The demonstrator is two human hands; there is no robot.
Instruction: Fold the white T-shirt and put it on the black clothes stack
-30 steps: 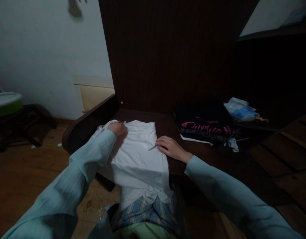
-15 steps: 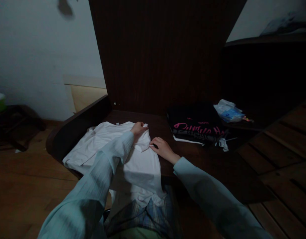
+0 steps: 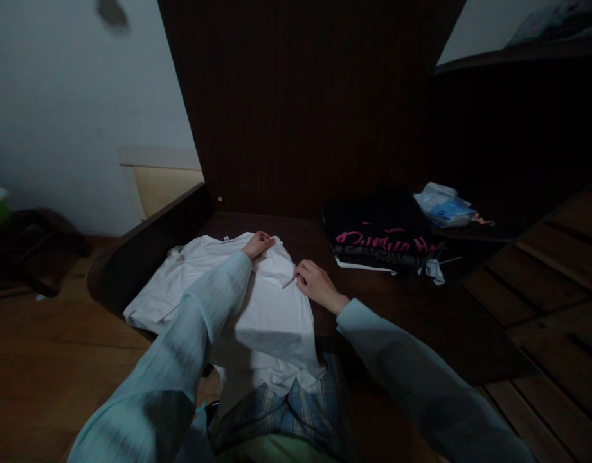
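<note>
white shirt (image 3: pixel 276 312): beneath your left grip (image 3: pixel 258 245), against the fingertips of your right grip (image 3: pixel 319 284); its near end drapes over the edge toward your lap.
left grip: fingers bent onto the far part of the cloth; whether they pinch it, i cannot tell.
right grip: curled at the right edge, pinched or not unclear.
table (image 3: pixel 373 289): dark wood, bearing folded black clothes (image 3: pixel 375 231) and a plastic bag (image 3: pixel 443 209) right.
room: dim, pale wall (image 3: pixel 74 122), wooden floor (image 3: pixel 69 360).
</note>
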